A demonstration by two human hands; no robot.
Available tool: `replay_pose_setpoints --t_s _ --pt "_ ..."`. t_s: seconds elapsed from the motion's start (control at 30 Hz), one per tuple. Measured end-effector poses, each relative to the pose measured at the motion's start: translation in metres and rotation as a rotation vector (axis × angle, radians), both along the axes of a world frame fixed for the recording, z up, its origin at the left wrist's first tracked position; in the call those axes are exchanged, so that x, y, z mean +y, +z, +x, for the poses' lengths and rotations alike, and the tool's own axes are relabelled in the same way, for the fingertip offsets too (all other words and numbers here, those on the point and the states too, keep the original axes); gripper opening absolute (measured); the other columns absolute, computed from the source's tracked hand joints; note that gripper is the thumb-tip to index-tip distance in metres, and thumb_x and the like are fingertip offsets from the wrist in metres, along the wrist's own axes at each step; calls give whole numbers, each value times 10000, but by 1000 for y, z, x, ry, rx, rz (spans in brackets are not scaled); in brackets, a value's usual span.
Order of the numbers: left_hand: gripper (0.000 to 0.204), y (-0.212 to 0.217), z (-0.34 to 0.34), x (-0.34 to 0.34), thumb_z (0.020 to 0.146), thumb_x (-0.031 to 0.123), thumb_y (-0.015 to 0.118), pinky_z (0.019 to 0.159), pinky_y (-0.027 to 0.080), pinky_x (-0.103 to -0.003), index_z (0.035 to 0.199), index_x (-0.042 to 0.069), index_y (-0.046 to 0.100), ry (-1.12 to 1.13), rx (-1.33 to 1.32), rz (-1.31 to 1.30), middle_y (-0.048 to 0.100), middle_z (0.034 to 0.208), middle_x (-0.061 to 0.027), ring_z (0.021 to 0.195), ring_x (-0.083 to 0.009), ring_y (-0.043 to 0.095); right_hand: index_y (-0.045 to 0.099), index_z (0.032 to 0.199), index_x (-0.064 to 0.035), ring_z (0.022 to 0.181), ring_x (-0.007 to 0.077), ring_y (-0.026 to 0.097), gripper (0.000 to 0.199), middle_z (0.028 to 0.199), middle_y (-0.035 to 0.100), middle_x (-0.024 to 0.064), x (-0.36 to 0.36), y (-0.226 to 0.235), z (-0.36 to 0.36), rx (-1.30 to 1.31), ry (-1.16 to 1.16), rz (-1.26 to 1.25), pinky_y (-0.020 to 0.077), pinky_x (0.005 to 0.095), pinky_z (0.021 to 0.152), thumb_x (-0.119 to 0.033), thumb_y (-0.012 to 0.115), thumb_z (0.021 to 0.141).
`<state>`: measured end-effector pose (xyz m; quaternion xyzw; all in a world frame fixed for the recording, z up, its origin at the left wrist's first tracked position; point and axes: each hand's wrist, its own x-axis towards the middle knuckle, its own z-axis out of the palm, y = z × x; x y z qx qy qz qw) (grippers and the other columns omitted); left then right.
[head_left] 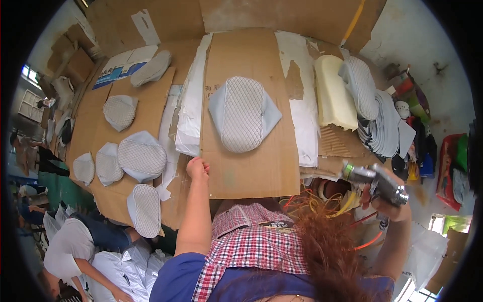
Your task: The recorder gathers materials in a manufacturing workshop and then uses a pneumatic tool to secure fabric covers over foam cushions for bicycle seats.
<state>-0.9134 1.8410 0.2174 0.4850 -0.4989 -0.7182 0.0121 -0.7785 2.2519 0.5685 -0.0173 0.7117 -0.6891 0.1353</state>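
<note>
On a brown cardboard sheet (216, 176) in front of me lies a pale grey-blue fabric piece (244, 113) with a diamond-quilted middle panel and plain pointed sides. My left hand (197, 168) is closed at the left edge of this sheet, its fingers seemingly pinching the edge. Out to the right, away from the table, my right hand (385, 204) grips a metal spray gun (375, 182) with a green ring near its front end. An orange-red hose (370, 241) shows below the gun.
Several similar quilted pieces (142, 156) lie on cardboard at left. To the right are a cream foam block (334, 93), another quilted piece (361, 85) and stacked grey sheets (380, 128). Tangled hoses (322, 204) hang under the table edge. Another person (75, 244) bends at lower left beside silvery bags (126, 269).
</note>
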Motion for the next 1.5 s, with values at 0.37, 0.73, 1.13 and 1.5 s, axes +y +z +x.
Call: replay_pose_setpoints --t_s 0.37,0.73,1.13,1.5 --pt "320 25 -12 53 695 12 555 445 438 -259 1009 51 512 -319 -40 103 557 746 -73 537 -163 536 396 1197 11 642 137 561 617 743 560 74 50 -29 -6 -30 -90 55 462 254 554 -35 623 626" --pt "140 60 -49 87 705 116 568 509 446 -306 838 76 553 -275 26 92 554 735 -73 605 -190 527 377 1191 -23 940 288 505 584 1029 492 201 1 -241 -113 500 -234 890 396 356 828 -61 633 668" --pt "155 175 -41 75 711 46 512 711 481 -352 861 22 542 -176 456 541 573 816 -94 764 -217 556 472 1126 -40 1081 251 449 332 1176 483 97 -156 -251 -186 -174 -36 -1308 330 416 946 -198 472 834" --pt "125 235 -26 -68 722 53 511 679 496 -336 835 21 553 -126 571 718 591 788 -88 707 -195 575 450 1144 -14 1122 252 425 344 1207 455 114 -236 -146 -214 39 121 -1223 308 414 962 -207 315 893"
